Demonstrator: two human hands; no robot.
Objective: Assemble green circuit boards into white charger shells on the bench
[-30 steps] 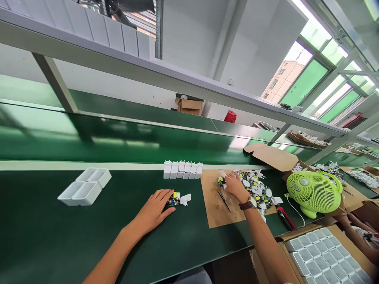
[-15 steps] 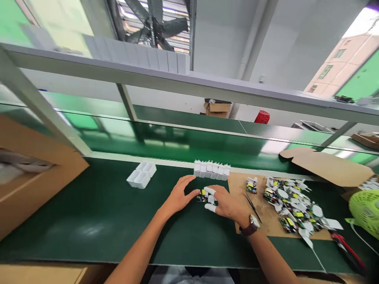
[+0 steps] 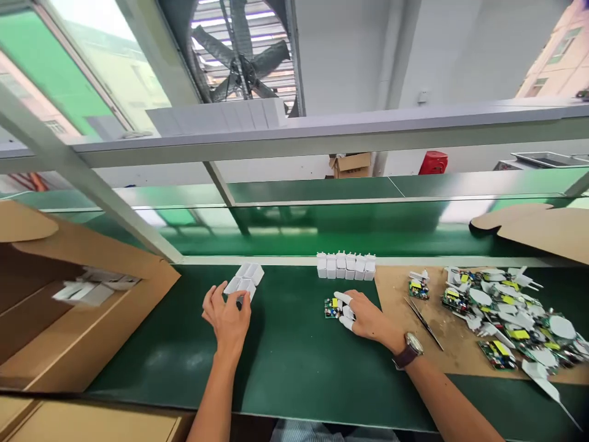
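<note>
My left hand (image 3: 227,316) reaches toward a cluster of white plastic shells (image 3: 244,279) on the green bench, its fingers spread and just touching the nearest shell. My right hand (image 3: 365,316), with white finger cots and a wristwatch, rests on the bench with fingers closed on a small green circuit board (image 3: 332,306) with a yellow part. A row of white charger housings (image 3: 346,266) stands just behind it.
A brown cardboard sheet (image 3: 396,331) at the right carries tweezers (image 3: 423,314) and a pile of circuit boards and white plug caps (image 3: 501,313). An open cardboard box (image 3: 92,319) with white parts sits at the left. A metal shelf frame (image 3: 294,132) runs overhead.
My view swung left. My left hand left the circuit board and moved left to the white shells. My right hand came from the pile to the board and now holds it.
</note>
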